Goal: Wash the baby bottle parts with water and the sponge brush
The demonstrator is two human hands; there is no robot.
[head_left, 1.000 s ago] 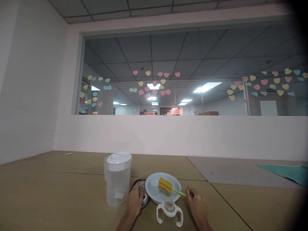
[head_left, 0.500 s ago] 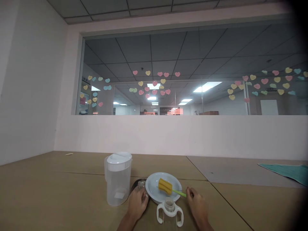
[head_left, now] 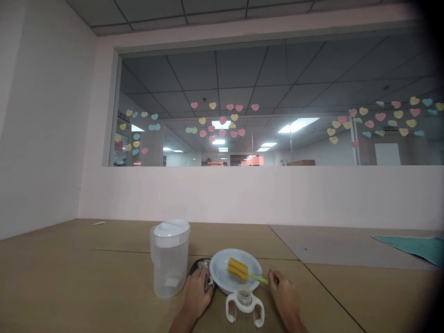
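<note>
**Left hand shifts over the dish; right hand steady on the sponge brush**

In the head view, the only 1 here, the left hand (head_left: 197, 293) is where I see the change. Its fingers now reach further forward over the dark dish (head_left: 194, 267), and more of a clear piece (head_left: 204, 264) shows beside them. They are partly bent; whether they grip that piece or only touch it, I cannot tell. The contact looks exploratory to me, with nothing visibly lifted.

The right hand (head_left: 285, 296) keeps its place, fingertips closed on the end of the green handle of the sponge brush (head_left: 237, 269). The yellow sponge lies over the white bowl (head_left: 222, 261), so the brush seems steadied at its handle end.

Nearest me on the counter (head_left: 104, 277), the bottle (head_left: 244, 296) stands upright and uncapped between the 2 hands, its white collar carrying 2 curved handles. The lidded jug (head_left: 169, 263) stands to the left of the dish, and a teal cloth (head_left: 416, 249) lies far to the right.
</note>
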